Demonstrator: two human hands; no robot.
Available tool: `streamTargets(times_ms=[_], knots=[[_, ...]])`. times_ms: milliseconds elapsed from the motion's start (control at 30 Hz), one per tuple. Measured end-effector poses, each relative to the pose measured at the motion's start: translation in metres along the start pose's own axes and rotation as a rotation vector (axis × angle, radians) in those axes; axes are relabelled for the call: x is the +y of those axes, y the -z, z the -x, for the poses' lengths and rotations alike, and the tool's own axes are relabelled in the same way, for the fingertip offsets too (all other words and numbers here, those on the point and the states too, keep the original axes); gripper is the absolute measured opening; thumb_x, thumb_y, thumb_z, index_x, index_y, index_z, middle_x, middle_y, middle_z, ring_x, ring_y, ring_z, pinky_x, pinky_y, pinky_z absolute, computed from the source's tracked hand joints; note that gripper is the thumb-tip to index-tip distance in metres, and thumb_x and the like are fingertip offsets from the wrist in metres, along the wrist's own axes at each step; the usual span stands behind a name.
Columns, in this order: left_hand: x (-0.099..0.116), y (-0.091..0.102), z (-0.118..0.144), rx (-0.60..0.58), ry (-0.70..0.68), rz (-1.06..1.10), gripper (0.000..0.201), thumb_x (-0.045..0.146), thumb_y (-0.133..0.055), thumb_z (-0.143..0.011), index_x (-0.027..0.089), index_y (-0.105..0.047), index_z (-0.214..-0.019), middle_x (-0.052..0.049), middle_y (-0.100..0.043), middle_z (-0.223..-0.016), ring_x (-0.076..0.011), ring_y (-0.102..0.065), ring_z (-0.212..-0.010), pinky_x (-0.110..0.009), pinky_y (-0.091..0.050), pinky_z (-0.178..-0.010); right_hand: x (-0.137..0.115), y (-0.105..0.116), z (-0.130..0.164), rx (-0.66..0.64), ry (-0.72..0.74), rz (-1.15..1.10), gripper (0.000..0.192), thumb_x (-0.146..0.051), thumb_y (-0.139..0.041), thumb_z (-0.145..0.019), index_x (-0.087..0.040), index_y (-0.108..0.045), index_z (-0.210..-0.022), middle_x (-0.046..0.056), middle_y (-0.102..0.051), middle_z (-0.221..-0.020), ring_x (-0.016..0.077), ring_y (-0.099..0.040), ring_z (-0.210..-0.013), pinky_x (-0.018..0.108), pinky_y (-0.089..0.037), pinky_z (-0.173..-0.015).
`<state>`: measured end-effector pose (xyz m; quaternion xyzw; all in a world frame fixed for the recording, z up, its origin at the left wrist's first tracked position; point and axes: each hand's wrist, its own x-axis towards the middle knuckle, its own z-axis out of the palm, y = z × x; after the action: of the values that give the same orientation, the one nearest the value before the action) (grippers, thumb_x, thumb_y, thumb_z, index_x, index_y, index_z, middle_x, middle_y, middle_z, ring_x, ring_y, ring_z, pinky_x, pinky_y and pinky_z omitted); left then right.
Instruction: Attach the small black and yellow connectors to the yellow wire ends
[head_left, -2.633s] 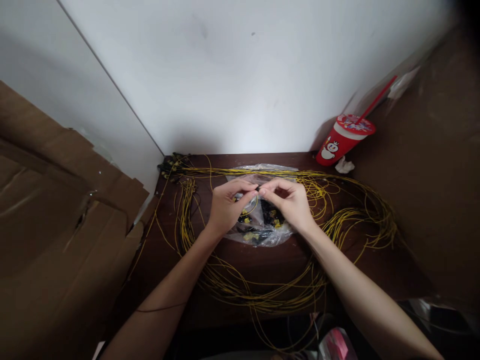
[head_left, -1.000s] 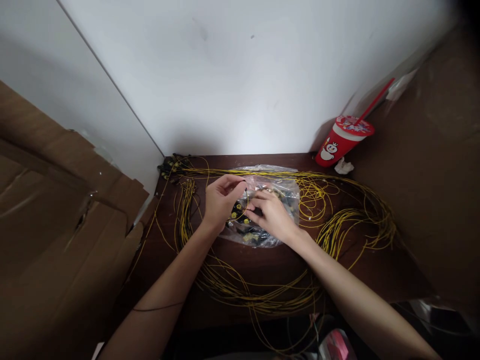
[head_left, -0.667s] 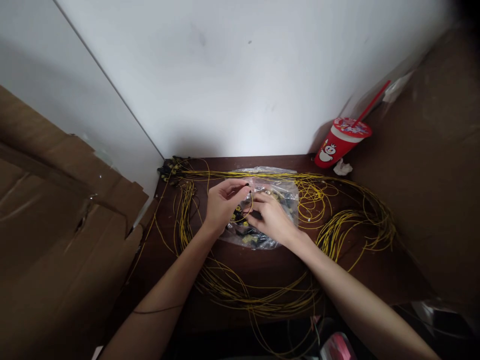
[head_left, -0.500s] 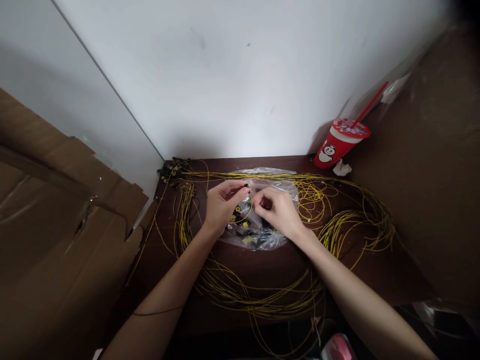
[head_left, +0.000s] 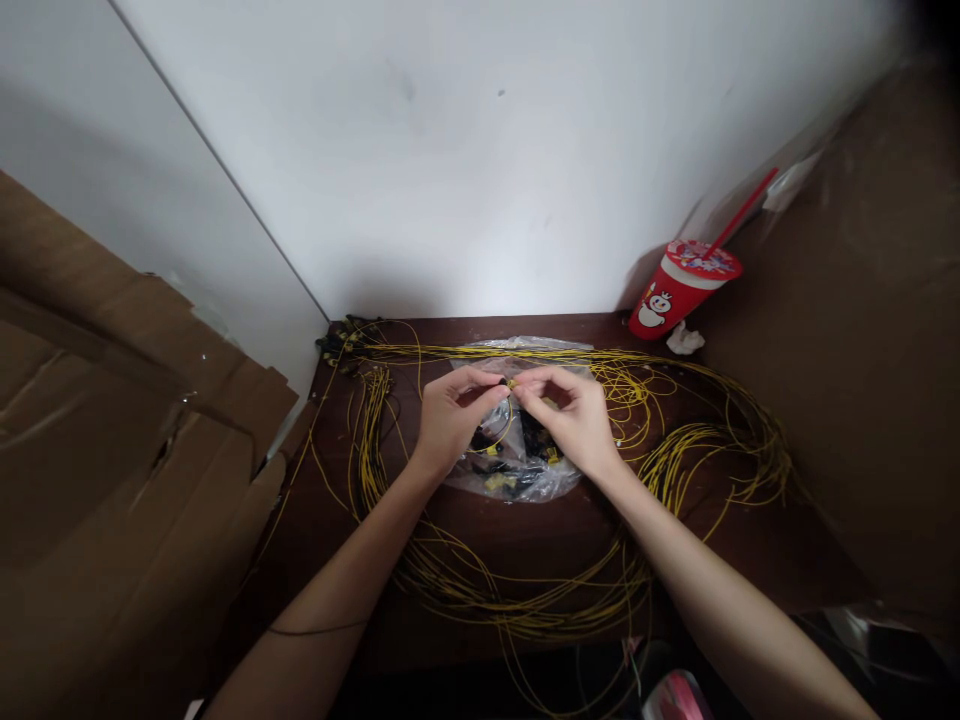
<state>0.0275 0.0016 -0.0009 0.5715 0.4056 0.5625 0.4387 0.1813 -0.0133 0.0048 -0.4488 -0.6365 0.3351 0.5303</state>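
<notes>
Pinching together, left hand (head_left: 450, 420) and right hand (head_left: 574, 420) seemingly hide something tiny.

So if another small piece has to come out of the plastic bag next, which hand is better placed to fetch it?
Probably the right hand. It sits directly over the plastic bag of small black and yellow pieces, fingertips pinched at the wire end. The left hand pinches the yellow wire there too and looks like the steadying one.

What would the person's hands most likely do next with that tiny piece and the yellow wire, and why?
Probably press the two together. The left hand pinches the end of a yellow wire, and the right hand holds a small part right against it, fingertips meeting above the plastic bag of such parts.
</notes>
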Motion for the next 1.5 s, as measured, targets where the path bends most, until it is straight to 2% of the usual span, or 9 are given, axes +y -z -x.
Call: streamTargets(times_ms=[300, 533, 700, 1033, 1167, 1267, 1400, 1500], knots=[[-0.003, 0.0, 0.001, -0.017, -0.09, -0.057, 0.009, 0.022, -0.072, -0.068, 0.016, -0.068, -0.074, -0.003, -0.071, -0.079, -0.0148, -0.066, -0.075, -0.03, -0.055, -0.075, -0.002, 0.001, 0.0, 0.015, 0.064, 0.059, 0.012, -0.025, -0.063, -0.081, -0.02, -0.07, -0.089, 0.002, -0.069, -0.083, 0.0138, -0.062, -0.073, 0.031, -0.051, -0.072], [0.001, 0.005, -0.001, -0.067, -0.288, -0.28, 0.002, 0.02, -0.069, -0.074, 0.018, -0.068, -0.073, -0.003, -0.07, -0.077, -0.0146, -0.064, -0.073, -0.03, -0.052, -0.072, -0.002, 0.004, -0.001, -0.011, 0.151, 0.145, 0.011, -0.024, -0.061, -0.083, -0.024, -0.072, -0.087, 0.003, -0.07, -0.085, 0.0169, -0.063, -0.079, 0.035, -0.05, -0.077], [0.005, 0.006, -0.001, -0.092, -0.374, -0.359, 0.005, 0.017, -0.066, -0.076, 0.019, -0.067, -0.071, -0.003, -0.069, -0.075, -0.0147, -0.064, -0.072, -0.03, -0.051, -0.07, -0.003, 0.004, -0.001, -0.028, 0.214, 0.161, 0.013, -0.023, -0.06, -0.084, -0.025, -0.072, -0.088, 0.003, -0.069, -0.087, 0.0169, -0.063, -0.08, 0.035, -0.05, -0.078], [0.004, 0.004, 0.002, -0.061, -0.392, -0.447, 0.009, 0.016, -0.065, -0.076, 0.018, -0.066, -0.068, -0.003, -0.069, -0.074, -0.0157, -0.064, -0.072, -0.03, -0.051, -0.071, -0.002, 0.001, 0.002, -0.031, 0.202, 0.193, 0.012, -0.024, -0.058, -0.086, -0.022, -0.07, -0.081, 0.003, -0.065, -0.081, 0.0152, -0.06, -0.075, 0.031, -0.048, -0.072], [0.004, 0.003, 0.002, -0.047, -0.407, -0.445, 0.008, 0.016, -0.066, -0.076, 0.017, -0.065, -0.068, -0.003, -0.069, -0.074, -0.0153, -0.064, -0.072, -0.03, -0.051, -0.072, 0.0, 0.001, 0.0, -0.036, 0.175, 0.163, 0.013, -0.024, -0.059, -0.085, -0.02, -0.07, -0.087, 0.002, -0.063, -0.075, 0.0142, -0.057, -0.069, 0.03, -0.046, -0.067], [0.003, 0.002, 0.003, -0.055, -0.371, -0.41, 0.003, 0.016, -0.068, -0.075, 0.018, -0.065, -0.075, 0.0, -0.068, -0.073, -0.0125, -0.063, -0.068, -0.026, -0.051, -0.067, 0.002, 0.002, -0.002, -0.048, 0.151, 0.12, 0.014, -0.024, -0.059, -0.086, -0.02, -0.071, -0.091, 0.002, -0.065, -0.077, 0.0139, -0.058, -0.069, 0.03, -0.046, -0.066], [0.002, 0.001, 0.004, -0.09, -0.307, -0.38, 0.018, 0.016, -0.068, -0.075, 0.019, -0.065, -0.092, 0.0, -0.069, -0.078, -0.0111, -0.062, -0.067, -0.024, -0.051, -0.065, 0.007, 0.001, -0.003, -0.075, 0.075, -0.002, 0.016, -0.025, -0.062, -0.083, -0.021, -0.069, -0.097, 0.002, -0.069, -0.083, 0.0138, -0.062, -0.07, 0.03, -0.05, -0.067], [0.002, 0.001, 0.003, -0.125, -0.304, -0.42, 0.023, 0.017, -0.066, -0.077, 0.021, -0.066, -0.099, -0.002, -0.07, -0.082, -0.0132, -0.063, -0.071, -0.027, -0.052, -0.067, 0.008, 0.002, -0.004, -0.088, 0.008, -0.104, 0.026, -0.027, -0.065, -0.081, -0.022, -0.063, -0.106, 0.0, -0.07, -0.079, 0.013, -0.063, -0.065, 0.03, -0.052, -0.067]])
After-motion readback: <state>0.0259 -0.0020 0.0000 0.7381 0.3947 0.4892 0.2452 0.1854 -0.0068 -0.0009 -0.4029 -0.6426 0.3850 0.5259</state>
